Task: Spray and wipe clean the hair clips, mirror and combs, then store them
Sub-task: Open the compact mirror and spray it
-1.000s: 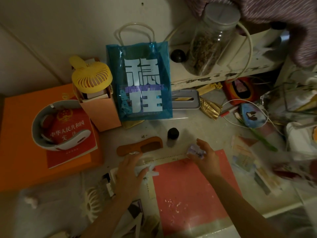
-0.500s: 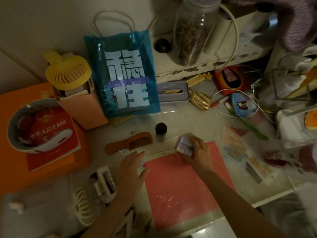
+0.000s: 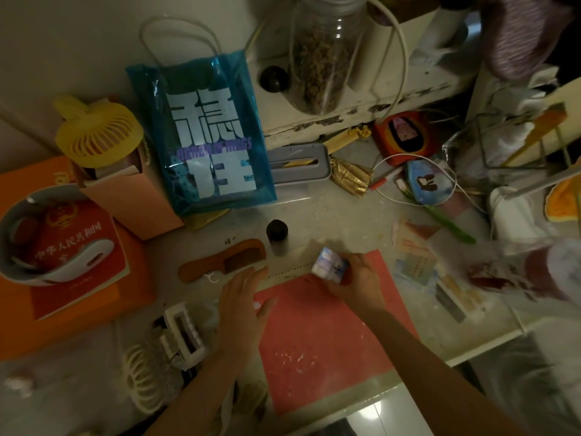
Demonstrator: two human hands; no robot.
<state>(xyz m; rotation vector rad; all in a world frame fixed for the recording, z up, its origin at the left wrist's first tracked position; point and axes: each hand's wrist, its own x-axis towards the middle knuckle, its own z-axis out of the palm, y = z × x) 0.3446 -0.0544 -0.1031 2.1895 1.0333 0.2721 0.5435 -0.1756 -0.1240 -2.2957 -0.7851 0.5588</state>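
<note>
My right hand (image 3: pixel 355 278) has fingers curled round a small boxy thing (image 3: pixel 330 265) w/ a pale bluish printed face, pinched thumb-vs-fingers & tipped up toward me, prob so I can check it; can't tell if it's the mirror or a clip, too blurry. It sits right at my fingertips, over the top edge of the pink mat (image 3: pixel 330 335), which I guess is the work patch: flat, matte, speckled w/ white crumbs. My left hand (image 3: pixel 242 297) lies flat, fingers loosely together & straight, palm down on the mat's left edge, holding nothing, maybe steadying. Just beyond those fingertips lies the wooden comb (image 3: pixel 223 261): brown, smooth, rounded handle, fine teeth, touching nothing I hold. A bit past it, between both hands' fingertips, stands a small dark-capped bottle (image 3: pixel 277 235), poss. the spray. Near my left wrist sit a white toothed clip (image 3: pixel 184 335) & a cream ribbed claw clip (image 3: pixel 141 376), hard plastic. Blue glossy bag (image 3: pixel 201 130) stands well beyond all fingers.
</note>
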